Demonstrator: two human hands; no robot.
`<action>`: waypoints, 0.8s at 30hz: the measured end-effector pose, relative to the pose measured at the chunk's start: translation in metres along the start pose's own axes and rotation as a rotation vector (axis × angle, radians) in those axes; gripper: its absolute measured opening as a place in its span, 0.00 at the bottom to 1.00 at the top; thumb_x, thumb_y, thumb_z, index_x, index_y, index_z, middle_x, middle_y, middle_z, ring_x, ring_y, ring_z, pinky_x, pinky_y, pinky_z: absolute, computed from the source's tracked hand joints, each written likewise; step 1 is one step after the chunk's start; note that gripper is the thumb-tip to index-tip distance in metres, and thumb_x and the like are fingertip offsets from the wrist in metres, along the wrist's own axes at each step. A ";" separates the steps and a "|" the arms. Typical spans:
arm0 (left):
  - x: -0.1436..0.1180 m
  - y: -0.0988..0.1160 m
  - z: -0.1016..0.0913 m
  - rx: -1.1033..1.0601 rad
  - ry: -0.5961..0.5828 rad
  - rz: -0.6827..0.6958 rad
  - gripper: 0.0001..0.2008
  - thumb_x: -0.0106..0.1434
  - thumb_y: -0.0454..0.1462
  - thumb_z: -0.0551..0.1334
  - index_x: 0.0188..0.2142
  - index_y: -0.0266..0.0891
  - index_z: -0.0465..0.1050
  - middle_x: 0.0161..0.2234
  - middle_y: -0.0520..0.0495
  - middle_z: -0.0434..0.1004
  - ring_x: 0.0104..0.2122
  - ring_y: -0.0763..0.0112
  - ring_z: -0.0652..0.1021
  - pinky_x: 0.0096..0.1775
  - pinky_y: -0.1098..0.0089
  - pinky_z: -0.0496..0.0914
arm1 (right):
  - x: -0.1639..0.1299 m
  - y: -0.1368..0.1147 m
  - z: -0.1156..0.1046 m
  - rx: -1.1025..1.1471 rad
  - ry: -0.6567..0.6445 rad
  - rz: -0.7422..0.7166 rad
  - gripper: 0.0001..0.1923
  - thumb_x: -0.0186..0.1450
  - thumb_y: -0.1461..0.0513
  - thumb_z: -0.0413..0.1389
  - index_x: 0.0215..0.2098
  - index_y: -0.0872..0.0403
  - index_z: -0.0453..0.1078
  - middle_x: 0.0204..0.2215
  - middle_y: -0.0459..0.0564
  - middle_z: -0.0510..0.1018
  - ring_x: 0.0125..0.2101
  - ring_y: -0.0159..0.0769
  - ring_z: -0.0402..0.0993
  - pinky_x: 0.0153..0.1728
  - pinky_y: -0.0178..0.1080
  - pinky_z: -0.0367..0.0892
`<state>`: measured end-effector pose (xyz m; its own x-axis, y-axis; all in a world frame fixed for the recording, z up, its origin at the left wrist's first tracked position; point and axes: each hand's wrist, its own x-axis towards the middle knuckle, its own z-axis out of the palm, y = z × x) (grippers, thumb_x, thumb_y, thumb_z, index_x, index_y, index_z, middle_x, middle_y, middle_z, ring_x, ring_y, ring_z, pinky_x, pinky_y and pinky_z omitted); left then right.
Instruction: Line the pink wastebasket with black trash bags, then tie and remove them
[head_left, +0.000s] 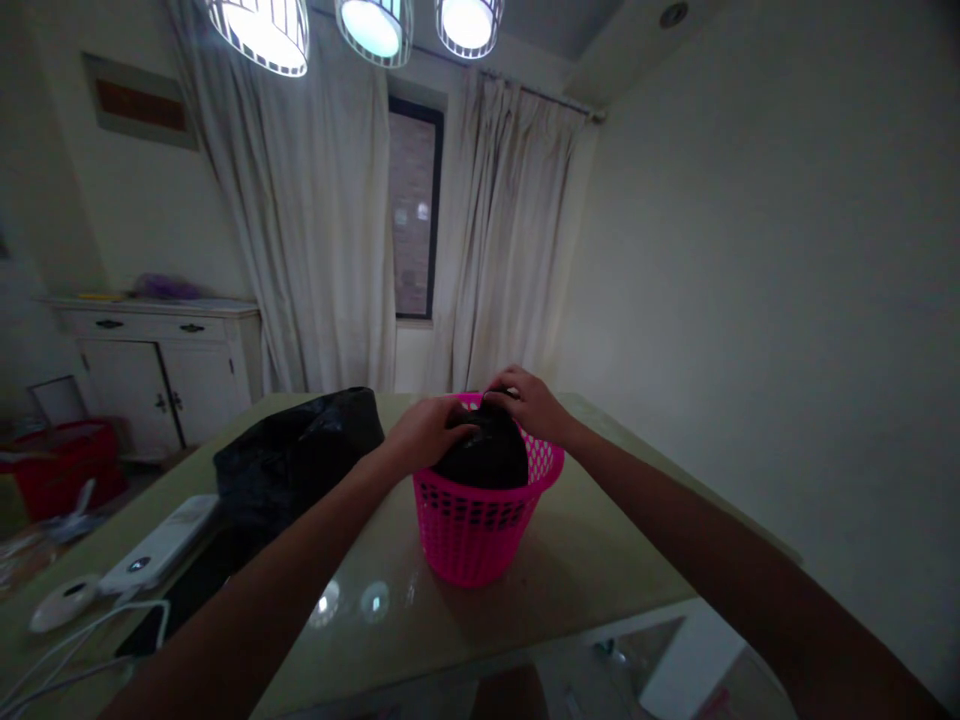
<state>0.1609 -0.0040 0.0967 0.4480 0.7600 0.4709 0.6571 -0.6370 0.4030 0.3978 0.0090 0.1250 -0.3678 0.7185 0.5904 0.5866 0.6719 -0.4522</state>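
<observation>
Head view: both hands, left hand point(429, 430) and right hand point(531, 402), grip the black bag point(484, 455) with closed fingers; tugging could tip the light pink basket point(480, 530) off the bench point(585, 560).

Dim, soft picture; three ceiling lamps point(373, 28) glare overhead, reflecting on the table point(360, 600).

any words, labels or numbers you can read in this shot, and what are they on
No text can be read anywhere in this view.
The pink basket that both hands hold the black bag in shows no label.
The white power bank has a dark mark, too small and blurred to read.
The framed picture on the wall shows only an orange band, no letters.
</observation>
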 end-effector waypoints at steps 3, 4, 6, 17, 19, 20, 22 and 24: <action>-0.006 -0.010 -0.007 0.095 0.060 -0.076 0.08 0.68 0.42 0.68 0.43 0.43 0.80 0.35 0.45 0.85 0.37 0.55 0.83 0.38 0.62 0.70 | -0.006 0.013 -0.012 -0.098 0.025 0.127 0.07 0.70 0.60 0.61 0.34 0.53 0.78 0.34 0.48 0.80 0.38 0.38 0.75 0.43 0.39 0.67; -0.008 -0.013 -0.009 0.112 0.087 -0.095 0.09 0.69 0.42 0.67 0.46 0.43 0.79 0.35 0.46 0.85 0.37 0.55 0.83 0.38 0.61 0.70 | -0.009 0.017 -0.014 -0.129 0.024 0.175 0.08 0.70 0.60 0.61 0.33 0.53 0.78 0.32 0.48 0.80 0.36 0.37 0.75 0.42 0.39 0.66; -0.009 -0.014 -0.010 0.136 0.125 -0.081 0.10 0.71 0.40 0.64 0.50 0.43 0.76 0.37 0.45 0.85 0.39 0.54 0.84 0.40 0.60 0.72 | -0.015 0.020 -0.015 -0.154 0.032 0.248 0.08 0.71 0.61 0.60 0.33 0.53 0.76 0.31 0.48 0.80 0.35 0.37 0.75 0.40 0.39 0.65; 0.005 0.015 0.004 0.096 0.075 0.033 0.09 0.74 0.43 0.64 0.41 0.42 0.81 0.38 0.43 0.86 0.41 0.54 0.84 0.41 0.61 0.70 | -0.027 -0.017 0.002 0.058 0.076 -0.037 0.11 0.69 0.56 0.64 0.44 0.50 0.68 0.42 0.47 0.77 0.42 0.38 0.77 0.45 0.41 0.74; 0.004 0.013 0.002 0.101 0.105 0.012 0.11 0.76 0.40 0.59 0.42 0.41 0.80 0.39 0.41 0.86 0.43 0.53 0.84 0.42 0.61 0.70 | -0.030 -0.011 0.002 -0.029 0.008 -0.095 0.12 0.68 0.56 0.67 0.41 0.51 0.71 0.43 0.49 0.75 0.45 0.39 0.76 0.47 0.42 0.74; 0.003 0.012 0.001 0.088 0.117 0.004 0.11 0.77 0.41 0.58 0.43 0.41 0.79 0.39 0.41 0.86 0.43 0.54 0.84 0.42 0.61 0.69 | -0.031 -0.008 0.002 -0.077 -0.021 -0.096 0.11 0.67 0.58 0.68 0.40 0.52 0.72 0.42 0.49 0.75 0.44 0.39 0.75 0.48 0.43 0.73; 0.001 0.011 0.000 0.021 0.128 -0.006 0.12 0.78 0.41 0.57 0.44 0.41 0.77 0.39 0.42 0.86 0.41 0.56 0.83 0.42 0.62 0.69 | -0.034 -0.002 0.004 -0.146 -0.034 -0.054 0.08 0.67 0.61 0.69 0.41 0.53 0.75 0.41 0.50 0.76 0.41 0.37 0.75 0.47 0.42 0.72; 0.000 0.009 -0.002 -0.068 0.119 0.000 0.11 0.77 0.42 0.56 0.43 0.42 0.76 0.38 0.44 0.85 0.39 0.57 0.83 0.41 0.63 0.69 | -0.036 0.002 0.005 -0.203 -0.012 -0.024 0.06 0.68 0.64 0.67 0.42 0.54 0.77 0.41 0.50 0.76 0.39 0.36 0.74 0.46 0.42 0.71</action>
<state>0.1657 -0.0096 0.1015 0.3704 0.7416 0.5594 0.6126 -0.6477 0.4530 0.4088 -0.0144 0.0998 -0.3909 0.7058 0.5907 0.7110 0.6392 -0.2933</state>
